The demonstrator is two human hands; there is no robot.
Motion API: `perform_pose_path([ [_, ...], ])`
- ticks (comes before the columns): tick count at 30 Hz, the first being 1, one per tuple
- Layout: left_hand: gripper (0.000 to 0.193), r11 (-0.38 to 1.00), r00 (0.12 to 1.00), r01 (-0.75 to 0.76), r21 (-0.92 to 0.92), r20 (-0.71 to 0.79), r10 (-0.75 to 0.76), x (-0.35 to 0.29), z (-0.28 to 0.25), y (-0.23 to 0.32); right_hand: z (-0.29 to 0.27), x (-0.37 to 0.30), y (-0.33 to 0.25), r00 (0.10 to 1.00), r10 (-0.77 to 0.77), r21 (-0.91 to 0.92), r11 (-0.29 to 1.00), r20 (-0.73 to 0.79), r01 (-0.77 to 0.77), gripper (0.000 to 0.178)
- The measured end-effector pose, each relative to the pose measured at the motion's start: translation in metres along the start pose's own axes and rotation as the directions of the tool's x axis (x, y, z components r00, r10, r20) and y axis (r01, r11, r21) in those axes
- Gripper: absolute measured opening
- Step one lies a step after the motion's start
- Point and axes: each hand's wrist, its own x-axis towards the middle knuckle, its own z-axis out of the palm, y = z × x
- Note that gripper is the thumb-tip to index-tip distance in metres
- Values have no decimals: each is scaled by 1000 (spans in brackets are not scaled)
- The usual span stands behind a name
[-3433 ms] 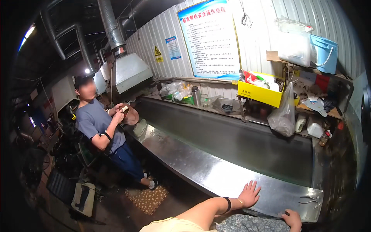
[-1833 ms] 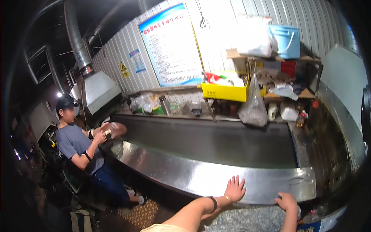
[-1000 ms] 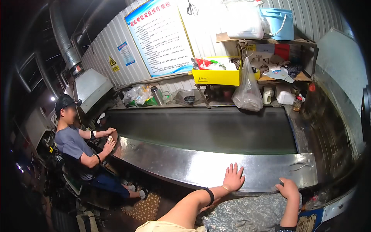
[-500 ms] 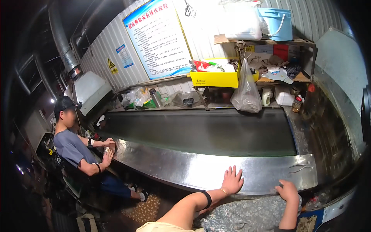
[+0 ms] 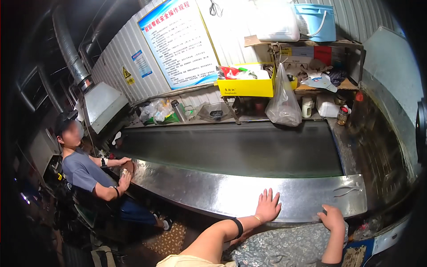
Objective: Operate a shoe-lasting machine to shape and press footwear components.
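My left hand (image 5: 268, 206) lies palm down on the shiny metal ledge (image 5: 200, 187) with its fingers spread, holding nothing. To its right, my right hand (image 5: 333, 218) rests at the near edge of the ledge. Its fingers are loosely bent and apart, and I see nothing in them. A thin two-armed metal tool (image 5: 348, 190), like pliers, lies on the ledge beyond my right hand. Grey floral cloth (image 5: 284, 244) is below the edge, between my forearms.
A dark conveyor belt (image 5: 222, 149) runs behind the ledge. At the left, a person (image 5: 82, 164) sits with both hands near a brown piece (image 5: 128, 168). Shelves at the back bear a yellow box (image 5: 247, 87), a blue bucket (image 5: 316, 22) and a hanging plastic bag (image 5: 283, 100).
The person at the left has turned their head toward me and shifted slightly. The view has moved a little; both my hands stay in place.
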Motion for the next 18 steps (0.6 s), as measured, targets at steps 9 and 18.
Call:
perform_pose_path([
  [9,62,995,998,-10,95,63,4,0,-9,2,-2,6,6,991,37,-114,993,127,-23,52],
  [18,60,999,999,-21,50,-29,22,0,-1,1,-1,-1,4,999,40,-26,999,24,-39,51],
])
